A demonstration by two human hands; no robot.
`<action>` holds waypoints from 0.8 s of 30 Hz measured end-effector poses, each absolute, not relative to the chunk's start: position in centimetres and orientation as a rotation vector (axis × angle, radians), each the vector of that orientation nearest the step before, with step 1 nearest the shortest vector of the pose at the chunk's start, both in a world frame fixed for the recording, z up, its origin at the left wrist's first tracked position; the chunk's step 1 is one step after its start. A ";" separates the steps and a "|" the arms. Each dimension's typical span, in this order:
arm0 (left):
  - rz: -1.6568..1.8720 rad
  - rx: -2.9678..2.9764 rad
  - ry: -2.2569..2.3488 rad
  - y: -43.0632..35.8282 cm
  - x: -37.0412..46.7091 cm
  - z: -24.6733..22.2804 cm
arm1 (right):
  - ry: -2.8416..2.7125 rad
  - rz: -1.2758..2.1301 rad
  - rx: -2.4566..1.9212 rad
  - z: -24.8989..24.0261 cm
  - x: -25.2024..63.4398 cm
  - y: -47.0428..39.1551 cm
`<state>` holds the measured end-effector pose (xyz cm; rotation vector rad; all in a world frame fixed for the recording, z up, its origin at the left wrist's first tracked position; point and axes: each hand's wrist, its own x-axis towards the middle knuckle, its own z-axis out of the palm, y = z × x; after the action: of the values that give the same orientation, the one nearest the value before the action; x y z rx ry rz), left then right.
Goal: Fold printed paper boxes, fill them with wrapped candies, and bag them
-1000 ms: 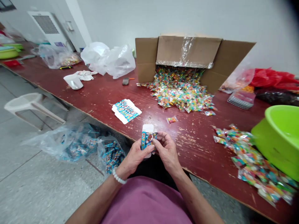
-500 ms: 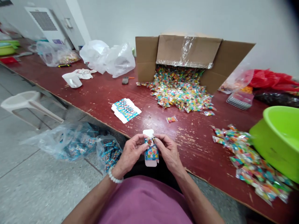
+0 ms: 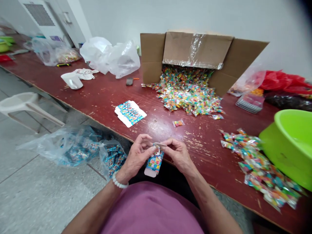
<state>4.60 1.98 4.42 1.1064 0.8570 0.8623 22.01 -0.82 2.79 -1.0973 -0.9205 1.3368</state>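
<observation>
Between my two hands is a small blue printed carton [image 3: 155, 161], held just off the table's front edge. My left hand [image 3: 140, 154] pinches its upper left side, fingers closed on it. The thumb and fingers of my right hand [image 3: 177, 154] grip the top right, where the white end flap is folded over. The carton's lower white flap sticks out towards me. Beyond my hands lies one wrapped candy [image 3: 178, 123]. A fanned stack of flat blue cartons [image 3: 131, 113] rests to the left of it.
A cardboard box [image 3: 197, 52] on its side spills wrapped candies [image 3: 191, 97] onto the red table [image 3: 102, 97]. At right stands a green basin [image 3: 285, 146] beside loose candies [image 3: 263, 172]. Bags of blue packs [image 3: 113, 159] sit below the left edge, near a white stool [image 3: 26, 104].
The carton's top flap, upright before, is now folded down under my fingers. The carton has tilted, its lower end swinging left. My hands stay at its top.
</observation>
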 end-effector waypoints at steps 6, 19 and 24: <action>0.510 0.677 0.707 1.1 5.1 4.2 | -1.186 1.145 -1.165 2.2 22.4 -1.4; 0.610 0.701 0.882 1.1 6.3 5.3 | -0.857 1.501 -1.180 3.9 21.6 0.2; 0.619 0.732 0.914 1.2 5.7 4.9 | -0.950 1.434 -1.182 3.8 21.7 -0.1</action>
<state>5.74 1.15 4.94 0.7324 0.9136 0.6189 21.69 -0.07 3.77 -1.1824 -0.9502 1.4338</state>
